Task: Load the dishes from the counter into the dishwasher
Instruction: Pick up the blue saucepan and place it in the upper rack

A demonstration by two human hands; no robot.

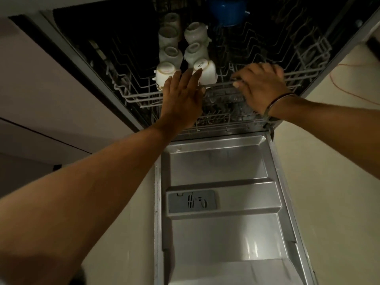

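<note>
The dishwasher stands open with its door (224, 202) folded flat toward me. Its upper wire rack (292, 75) is partly pulled out and holds several upside-down white cups (170, 38) in two rows, with a blue bowl (227, 11) behind them. My left hand (181, 97) lies flat with straight fingers against the rack's front rail, fingertips touching the two nearest cups (206, 73). My right hand (261, 85) curls its fingers over the rack's front rail, further right.
A lower rack (216, 118) with dark items shows beneath the upper one. Pale cabinet fronts (51, 89) flank the left side. An orange cord (349, 83) lies on the floor at the right. The door's detergent compartment (191, 201) faces up.
</note>
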